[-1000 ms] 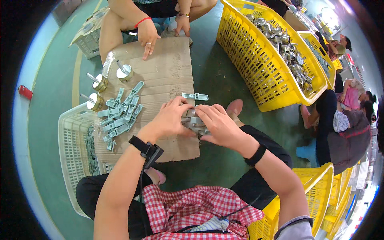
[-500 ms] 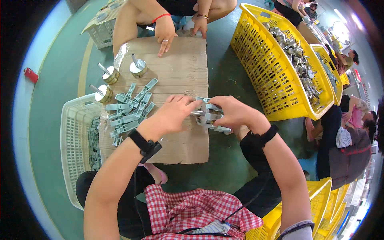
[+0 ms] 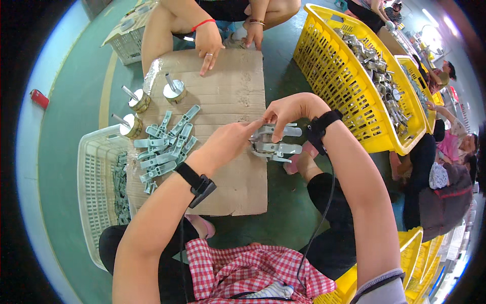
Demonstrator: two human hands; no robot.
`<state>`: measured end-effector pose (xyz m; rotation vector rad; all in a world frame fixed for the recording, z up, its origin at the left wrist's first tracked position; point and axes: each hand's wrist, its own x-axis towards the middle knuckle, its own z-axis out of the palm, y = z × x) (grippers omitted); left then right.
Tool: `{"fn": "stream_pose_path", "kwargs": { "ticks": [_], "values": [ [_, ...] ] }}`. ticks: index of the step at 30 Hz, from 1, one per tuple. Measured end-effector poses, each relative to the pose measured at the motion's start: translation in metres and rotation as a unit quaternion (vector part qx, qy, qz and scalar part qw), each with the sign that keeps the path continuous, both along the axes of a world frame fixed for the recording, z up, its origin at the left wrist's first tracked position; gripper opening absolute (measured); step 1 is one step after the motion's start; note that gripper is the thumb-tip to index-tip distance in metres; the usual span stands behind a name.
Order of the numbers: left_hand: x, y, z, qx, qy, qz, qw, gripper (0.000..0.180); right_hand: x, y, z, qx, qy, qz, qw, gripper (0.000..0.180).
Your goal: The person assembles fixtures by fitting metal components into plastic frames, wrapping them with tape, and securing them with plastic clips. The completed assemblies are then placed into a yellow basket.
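At the right edge of the cardboard, my left hand (image 3: 232,141) closes on the near end of a metal part with several grey plastic levers (image 3: 277,148) round it. The levers point right, past the cardboard's edge. Bent over this part from above, my right hand (image 3: 293,110) pinches at its upper side with thumb and fingers; the exact grip point is hidden. To the left lies a loose pile of grey plastic levers (image 3: 167,144). Behind the pile stand three round metal pieces with upright rods, one of them a metal piece (image 3: 174,91) nearest the middle.
The cardboard sheet (image 3: 230,190) forms the work surface. A co-worker's hand (image 3: 208,48) rests on its far edge. At left is a white basket (image 3: 104,187) holding grey parts; at right, a yellow crate (image 3: 329,86) full of metal parts. More yellow crates (image 3: 405,253) stand at lower right.
My right hand has risen and its wrist has bent over the part. The levers, mostly covered before, now show pointing right. My left hand has stayed at the part's near end.
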<state>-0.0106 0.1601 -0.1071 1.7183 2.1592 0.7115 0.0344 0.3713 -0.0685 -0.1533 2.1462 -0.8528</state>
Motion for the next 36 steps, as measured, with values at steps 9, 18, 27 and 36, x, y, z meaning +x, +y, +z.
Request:
{"fn": "stream_pose_path", "kwargs": {
  "ticks": [9,18,27,36],
  "values": [
    [-0.017,0.016,-0.003,0.02,-0.095,-0.039,0.995,0.057,-0.003,0.025,-0.015,-0.05,-0.033,-0.022,0.998,0.063],
    [-0.033,0.017,-0.004,-0.036,-0.173,-0.013,0.984,0.053,0.077,-0.02,-0.003,0.036,0.494,-0.218,0.841,0.039],
    [-0.057,0.042,0.01,-0.149,-0.268,-0.059,0.95,0.045,0.098,-0.064,-0.031,0.302,0.567,-0.102,0.76,0.052],
    [-0.068,0.045,0.002,-0.131,-0.199,-0.029,0.971,0.038,0.066,-0.048,-0.024,0.236,0.552,-0.105,0.793,0.061]
  ]
}}
